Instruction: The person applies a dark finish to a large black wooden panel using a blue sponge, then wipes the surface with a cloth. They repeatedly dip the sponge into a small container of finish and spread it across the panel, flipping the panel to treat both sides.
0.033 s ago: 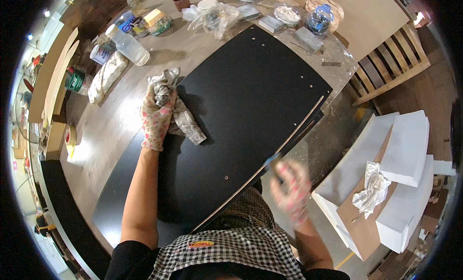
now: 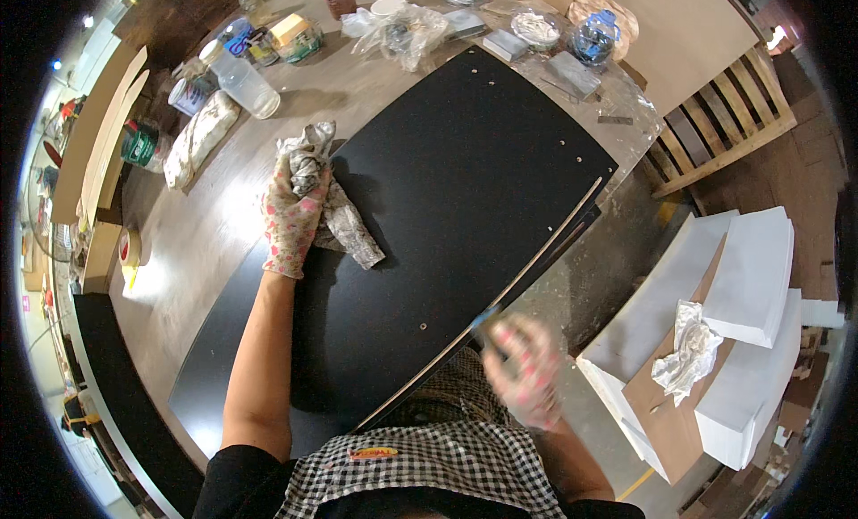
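A floral-gloved hand, my left hand [image 2: 293,206], closes around a crumpled, grey-stained rag [image 2: 353,229] above a large black panel [image 2: 438,179]. One end of the rag hangs down toward the panel's face. At the panel's near edge, which shows a pale strip [image 2: 438,363], my right hand [image 2: 525,367] grips a small tool with a blue end [image 2: 483,319]. That end meets the edge. Motion blurs the hand and tool, so the tool's exact kind is unclear. Several small holes dot the panel.
Bottles, jars and plastic wrap crowd the table's [image 2: 165,229] far side, including a clear bottle [image 2: 246,90]. A tape roll [image 2: 130,249] lies at left. White foam blocks [image 2: 749,273] and a crumpled white cloth [image 2: 688,349] are at right, near a slatted wooden pallet [image 2: 724,117].
My right hand has moved left and slightly nearer along the panel's edge, with the blue-ended tool still in it. The left hand and rag have hardly moved.
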Tool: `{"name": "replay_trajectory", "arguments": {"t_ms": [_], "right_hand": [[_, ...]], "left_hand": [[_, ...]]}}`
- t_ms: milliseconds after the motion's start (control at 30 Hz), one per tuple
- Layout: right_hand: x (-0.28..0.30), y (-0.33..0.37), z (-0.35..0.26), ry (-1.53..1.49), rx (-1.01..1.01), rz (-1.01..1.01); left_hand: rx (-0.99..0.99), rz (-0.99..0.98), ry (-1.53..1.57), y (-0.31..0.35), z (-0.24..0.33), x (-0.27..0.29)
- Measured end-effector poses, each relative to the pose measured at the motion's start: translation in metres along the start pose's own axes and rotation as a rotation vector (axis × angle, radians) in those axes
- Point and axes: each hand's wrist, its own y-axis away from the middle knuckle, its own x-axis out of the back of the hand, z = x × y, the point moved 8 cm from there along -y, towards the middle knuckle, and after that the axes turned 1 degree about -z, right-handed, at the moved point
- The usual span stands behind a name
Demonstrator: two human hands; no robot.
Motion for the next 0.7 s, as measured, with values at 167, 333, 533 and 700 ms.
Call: {"name": "replay_trajectory", "arguments": {"t_ms": [167, 333, 533, 700], "right_hand": [[-0.003, 0.017, -0.018, 0.032, 0.066, 0.046], [-0.019, 0.027, -0.011, 0.144, -0.080, 0.104], [-0.063, 0.071, -0.125, -0.080, 0.187, -0.136], [-0.027, 0.041, -0.093, 0.137, -0.044, 0.076]], "left_hand": [[-0.072, 0.008, -0.085, 0.030, -0.014, 0.036], [-0.108, 0.011, -0.275, 0.072, -0.045, 0.097], [0.045, 0.080, -0.199, 0.128, -0.110, 0.189], [0.034, 0.125, -0.255, 0.146, -0.130, 0.217]]}}
